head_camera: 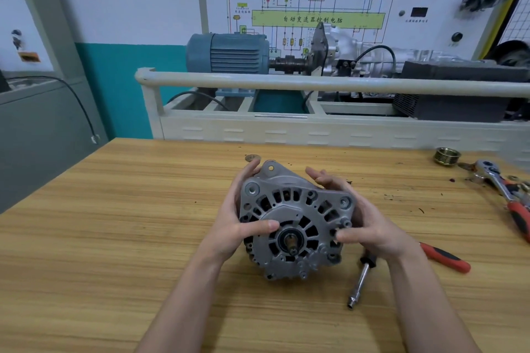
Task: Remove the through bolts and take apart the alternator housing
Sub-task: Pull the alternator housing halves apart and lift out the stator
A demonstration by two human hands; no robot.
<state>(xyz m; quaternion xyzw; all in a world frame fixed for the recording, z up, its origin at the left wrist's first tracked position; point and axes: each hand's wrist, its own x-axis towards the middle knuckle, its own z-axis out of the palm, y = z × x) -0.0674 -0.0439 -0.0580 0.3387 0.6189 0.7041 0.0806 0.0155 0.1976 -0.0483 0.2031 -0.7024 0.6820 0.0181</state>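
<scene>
Alternator (292, 223) sits between both hands, front face tilted up toward the camera, bare shaft stub in the middle with no pulley on it. Can't really tell if it's resting on the wooden surface (114, 223) or lifted a bit off it. Left hand (238, 218) wraps the left side of the housing, thumb laid across the front face near the shaft, fingers curled round the back up by the mounting ear. Right hand (364, 223) grips the right side the same way, thumb pressing on the face, fingertips reaching over the top edge.

Just below the right wrist there's a socket extension bar (360, 281) lying on the surface, and a red-and-black handled tool (447, 258) pokes out from behind that forearm. Further off to the right of the right hand: a ratchet (493, 178) with a red grip, and the grooved pulley (446, 156) standing on its own near the far edge. A small round metal piece (252, 157) lies just past the left fingertips.
</scene>
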